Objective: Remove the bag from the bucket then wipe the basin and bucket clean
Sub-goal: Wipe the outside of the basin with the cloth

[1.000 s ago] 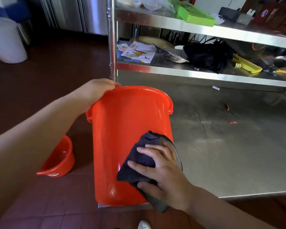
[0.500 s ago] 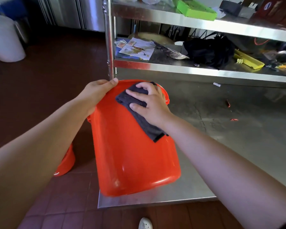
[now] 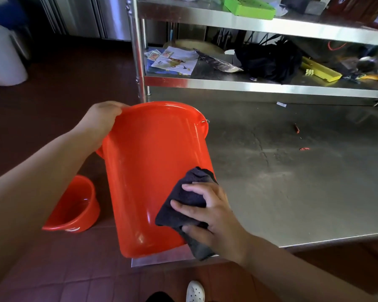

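While your left hand (image 3: 100,120) grips the rim and your right hand (image 3: 207,212) presses the dark cloth (image 3: 183,205) low on the tilted bucket (image 3: 148,171) at the table (image 3: 292,192) corner, hard strokes could slide it off.

The left hand's (image 3: 100,120) fingertips are disappearing behind the bucket (image 3: 153,171) rim at 10 o'clock. The cloth (image 3: 183,205) is hiding the bucket's wall beneath. The basin (image 3: 74,205) is lying partly behind the forearm.
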Tool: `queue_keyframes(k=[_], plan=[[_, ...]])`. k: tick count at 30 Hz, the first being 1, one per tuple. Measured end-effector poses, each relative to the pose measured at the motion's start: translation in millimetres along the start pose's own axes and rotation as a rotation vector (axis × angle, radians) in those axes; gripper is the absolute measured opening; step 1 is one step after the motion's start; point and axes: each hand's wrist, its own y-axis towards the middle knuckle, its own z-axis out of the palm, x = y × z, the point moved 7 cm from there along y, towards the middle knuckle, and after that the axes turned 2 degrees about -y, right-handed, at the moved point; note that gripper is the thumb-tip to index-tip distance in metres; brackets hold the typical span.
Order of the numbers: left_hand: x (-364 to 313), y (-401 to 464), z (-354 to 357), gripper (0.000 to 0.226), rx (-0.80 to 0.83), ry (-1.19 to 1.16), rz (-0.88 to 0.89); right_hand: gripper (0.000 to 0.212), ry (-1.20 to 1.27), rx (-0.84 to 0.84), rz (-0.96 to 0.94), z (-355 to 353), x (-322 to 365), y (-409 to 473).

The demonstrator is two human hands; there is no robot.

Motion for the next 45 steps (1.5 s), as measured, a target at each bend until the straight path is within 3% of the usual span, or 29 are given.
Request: queue_keyframes(k=[2, 4, 9, 13, 18, 25, 30, 32, 34, 39, 45], plan=[[4.5, -1.7, 3.1, 0.014, 0.016, -0.048, -0.096, 0.039, 0.016, -0.007, 0.007, 0.5, 3.8, -1.3], [7.0, -3.2, 7.3, 0.025, 0.059, -0.066, -0.175, 0.037, 0.000, -0.034, -0.004, -2.1, 5.9, 7.8], [11.4, -6.4, 27.2, 0.026, 0.108, -0.150, -0.179, 0.036, -0.110, -0.067, -0.024, -20.3, -4.4, 57.5], [18.8, -16.5, 61.5, 0.026, 0.158, -0.240, -0.236, 0.037, -0.180, -0.119, 0.100, -54.5, -46.6, 106.6], [16.5, -14.8, 66.2, 0.032, 0.150, -0.257, -0.227, 0.039, -0.149, -0.151, 0.207, -58.9, -65.9, 117.1], [29.1, -15.7, 29.0, 0.018, 0.152, -0.130, -0.106, 0.039, -0.163, -0.055, -0.009, -37.3, -17.5, 41.8], [-7.3, -9.7, 35.7, 0.046, 0.154, 0.070, 0.076, 0.039, -0.167, 0.062, -0.127, -11.2, 7.2, -5.9], [-11.9, -10.3, 50.9, 0.030, 0.196, 0.077, 0.051, 0.038, -0.174, 0.086, -0.142, -6.7, 10.6, -10.2], [-8.6, -10.9, 60.6, 0.018, 0.228, 0.168, 0.028, 0.037, -0.171, 0.093, -0.155, -9.1, 9.0, -2.6], [2.7, -1.0, 57.9, 0.030, 0.221, 0.074, -0.010, 0.035, -0.207, 0.046, -0.181, -17.2, -1.4, 42.6], [3.8, 1.2, 71.1, 0.028, 0.262, -0.069, -0.022, 0.034, -0.198, -0.103, 0.066, -53.3, -45.1, 129.9]])
